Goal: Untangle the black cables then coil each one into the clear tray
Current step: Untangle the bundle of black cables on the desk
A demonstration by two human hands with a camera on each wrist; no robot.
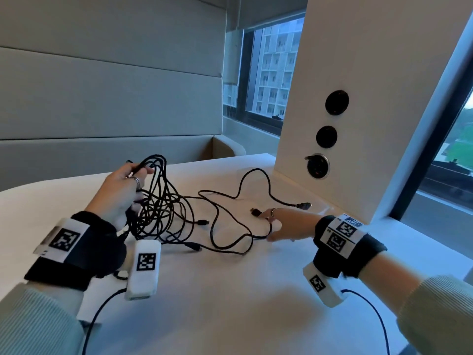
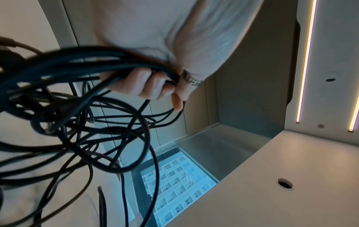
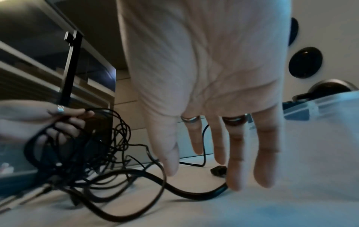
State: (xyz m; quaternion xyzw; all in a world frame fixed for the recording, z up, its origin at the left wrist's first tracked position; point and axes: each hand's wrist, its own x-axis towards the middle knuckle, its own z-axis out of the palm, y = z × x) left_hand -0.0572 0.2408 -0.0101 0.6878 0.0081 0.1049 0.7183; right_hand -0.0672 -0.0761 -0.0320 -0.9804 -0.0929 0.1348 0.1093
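A tangle of black cables (image 1: 163, 208) hangs above the white table (image 1: 230, 303), partly lifted. My left hand (image 1: 122, 185) grips several of its strands in curled fingers (image 2: 151, 86), and the bundle (image 2: 77, 115) spills below them. One looser cable (image 1: 230, 242) trails right across the table to a plug (image 1: 256, 212). My right hand (image 1: 271, 226) is over that end with straight, spread fingers (image 3: 235, 176), their tips at the cable (image 3: 194, 195) beside the plug (image 3: 218, 170). Another plug (image 1: 304, 206) lies just beyond. A clear tray (image 3: 320, 107) shows at the right of the right wrist view.
A white pillar (image 1: 358, 73) with round black sockets (image 1: 336, 102) stands on the table's far right, close behind my right hand. A window lies beyond it, and a padded grey wall (image 1: 102, 98) runs along the back. Thin leads run from both wrist cameras.
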